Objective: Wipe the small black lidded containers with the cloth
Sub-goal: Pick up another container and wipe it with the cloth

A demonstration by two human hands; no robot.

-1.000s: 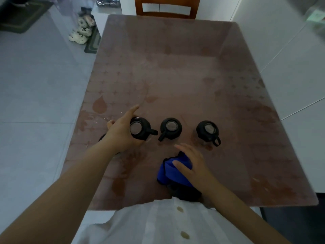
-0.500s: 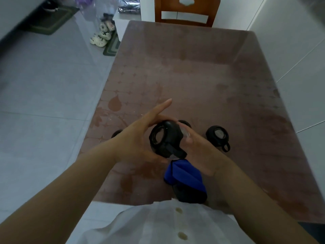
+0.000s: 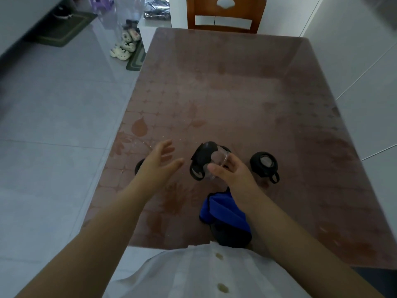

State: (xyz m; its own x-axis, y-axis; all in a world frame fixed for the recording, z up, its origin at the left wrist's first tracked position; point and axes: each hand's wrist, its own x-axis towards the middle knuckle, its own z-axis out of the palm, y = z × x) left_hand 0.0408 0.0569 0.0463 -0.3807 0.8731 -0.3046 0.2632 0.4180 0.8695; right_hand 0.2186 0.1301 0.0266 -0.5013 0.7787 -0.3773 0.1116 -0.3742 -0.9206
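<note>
Right hand (image 3: 231, 172) grips tilted container (image 3: 207, 161), exposing its side for wiping; left hand (image 3: 159, 163) released, fingers spread; cloth (image 3: 223, 211) lies below, unused.

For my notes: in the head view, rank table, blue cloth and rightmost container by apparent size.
1. Table
2. Cloth
3. Rightmost container; the cloth lies nearer the camera, so that gap is unsure.

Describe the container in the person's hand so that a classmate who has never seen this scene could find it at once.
Start at the brown table and look along its near edge, just beyond the blue cloth. There the right hand grips one container. Unlike its neighbour standing on the table, it is tipped sideways, showing clear glass.
</note>
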